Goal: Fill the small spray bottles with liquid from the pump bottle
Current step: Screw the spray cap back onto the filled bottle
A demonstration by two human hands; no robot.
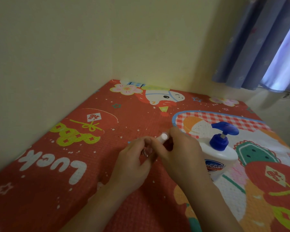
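Note:
A white pump bottle [218, 158] with a blue pump head [224, 129] stands on the red patterned mat, just right of my hands. My left hand [132, 163] grips a small clear spray bottle [146, 150] that lies tilted between both hands. My right hand [179, 151] closes its fingers around the bottle's white top end [164, 137]. Most of the small bottle is hidden by my fingers. No other small bottle is in sight.
The red cartoon-print mat [84, 164] covers the table, which sits in a corner against cream walls [74, 47]. A blue curtain [261, 47] hangs at the upper right. The mat's right edge drops off near the curtain.

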